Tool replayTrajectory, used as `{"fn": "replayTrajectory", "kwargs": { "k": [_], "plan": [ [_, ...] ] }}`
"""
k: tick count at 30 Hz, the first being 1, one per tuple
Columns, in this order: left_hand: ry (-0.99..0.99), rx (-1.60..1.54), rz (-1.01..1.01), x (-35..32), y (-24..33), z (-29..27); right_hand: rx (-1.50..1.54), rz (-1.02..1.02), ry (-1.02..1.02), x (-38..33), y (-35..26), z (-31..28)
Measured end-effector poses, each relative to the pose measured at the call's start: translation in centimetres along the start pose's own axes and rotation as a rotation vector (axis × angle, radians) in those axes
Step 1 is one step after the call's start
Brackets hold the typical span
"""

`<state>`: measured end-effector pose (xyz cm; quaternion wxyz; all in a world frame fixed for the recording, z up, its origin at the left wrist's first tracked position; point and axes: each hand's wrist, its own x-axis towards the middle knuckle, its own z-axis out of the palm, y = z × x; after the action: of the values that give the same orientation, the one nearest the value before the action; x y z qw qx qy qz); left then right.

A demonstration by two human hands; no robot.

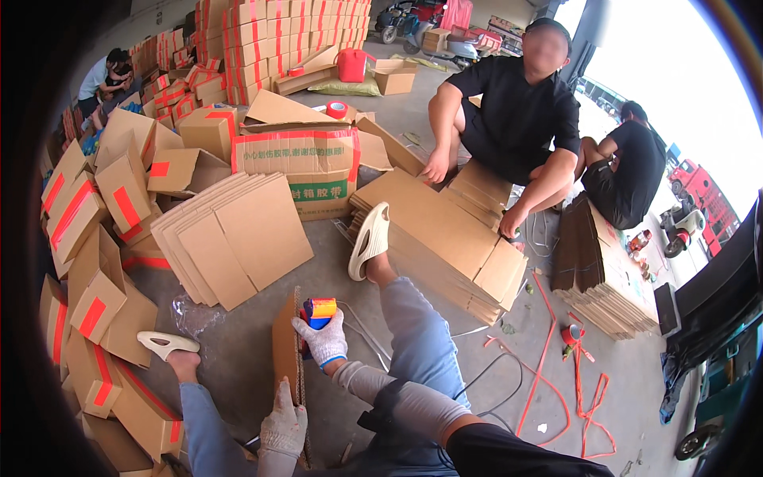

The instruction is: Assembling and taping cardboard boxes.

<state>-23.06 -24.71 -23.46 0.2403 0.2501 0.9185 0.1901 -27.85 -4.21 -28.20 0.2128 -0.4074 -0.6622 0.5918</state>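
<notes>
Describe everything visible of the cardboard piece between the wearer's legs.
The cardboard piece is brown, with a ridged, corrugated-looking edge. It stands upright, seen nearly edge-on, between the wearer's legs. The gloved left hand rests against its near end. The gloved right hand holds a red, yellow and blue tool at its right side; whether the tool touches it is unclear.

Grey floor (238, 350), glaring opening (644, 48), perhaps pale wall (163, 16)

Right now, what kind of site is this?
Probably a warehouse packing area: a wall of taped cartons, a stack of flattened cardboard, and an apparent tape dispenser in the right hand.
</notes>
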Motion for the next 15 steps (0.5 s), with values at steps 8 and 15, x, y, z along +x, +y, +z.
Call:
{"fn": "replayTrajectory", "kwargs": {
  "k": [8, 15],
  "plan": [
    [0.307, -0.131, -0.246, -3.5, -5.6, -1.3, -0.383, -0.069, -0.113, -1.8, -4.8, 4.8],
    [0.698, -0.147, -0.235, -3.8, -11.7, -1.8, -0.507, -0.192, -0.221, -1.3, -6.8, 1.0]
  ]
}}
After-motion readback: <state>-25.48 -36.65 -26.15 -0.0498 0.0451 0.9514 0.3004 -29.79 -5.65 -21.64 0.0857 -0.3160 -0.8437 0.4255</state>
